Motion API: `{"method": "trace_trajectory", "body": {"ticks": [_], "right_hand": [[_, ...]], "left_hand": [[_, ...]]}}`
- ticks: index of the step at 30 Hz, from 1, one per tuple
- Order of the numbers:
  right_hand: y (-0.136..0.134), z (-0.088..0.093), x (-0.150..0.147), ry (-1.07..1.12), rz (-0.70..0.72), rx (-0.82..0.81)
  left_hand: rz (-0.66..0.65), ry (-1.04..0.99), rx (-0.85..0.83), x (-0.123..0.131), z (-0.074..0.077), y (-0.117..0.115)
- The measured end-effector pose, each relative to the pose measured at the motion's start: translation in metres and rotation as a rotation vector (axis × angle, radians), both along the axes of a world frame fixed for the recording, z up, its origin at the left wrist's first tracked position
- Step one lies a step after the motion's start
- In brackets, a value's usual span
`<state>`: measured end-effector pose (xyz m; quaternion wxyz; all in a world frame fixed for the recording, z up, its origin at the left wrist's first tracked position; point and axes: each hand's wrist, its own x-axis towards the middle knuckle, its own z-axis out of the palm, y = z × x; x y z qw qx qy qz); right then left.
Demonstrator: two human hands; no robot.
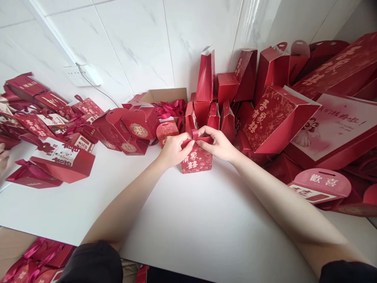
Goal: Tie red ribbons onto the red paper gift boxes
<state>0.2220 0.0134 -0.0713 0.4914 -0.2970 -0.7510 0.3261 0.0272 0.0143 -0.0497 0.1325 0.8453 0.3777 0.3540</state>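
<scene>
A small red gift box (196,160) with gold characters stands upright on the white table (206,220), about centre. A red ribbon (194,134) runs over its top. My left hand (173,148) pinches the ribbon on the box's left side, fingers closed. My right hand (218,144) pinches the ribbon's other end at the right side of the top, fingers closed too. Both hands meet over the box top, and the knot between them is partly hidden by my fingers.
Red boxes and bags (273,114) are piled along the wall at right and behind. An open cardboard carton (165,95) holds loose red ribbons. More finished red boxes (61,157) lie at left. Another person's fingers (2,157) show at the left edge.
</scene>
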Motion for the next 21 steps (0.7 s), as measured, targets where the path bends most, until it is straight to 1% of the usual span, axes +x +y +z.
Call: {"method": "trace_trajectory", "body": {"ticks": [4,7,9,15,21], "right_hand": [[-0.0008,-0.0014,-0.0032,-0.008,-0.095,0.034],[-0.0015,-0.0012,-0.0041,-0.028,-0.143,0.036],[-0.0021,-0.0004,-0.0038,-0.032,-0.140,0.036],[-0.0027,0.0020,-0.0011,-0.030,-0.085,0.032],[-0.0017,0.0009,-0.0002,-0.030,-0.083,0.041]], "left_hand": [[-0.011,0.000,0.033,-0.0006,-0.0005,0.0005],[-0.061,-0.017,0.046,-0.0009,0.0004,-0.0003],[-0.095,-0.030,0.030,-0.0007,0.0012,-0.0015],[-0.023,-0.056,-0.013,0.0021,0.0013,-0.0036],[-0.051,-0.060,0.013,0.0024,0.0010,-0.0032]]}}
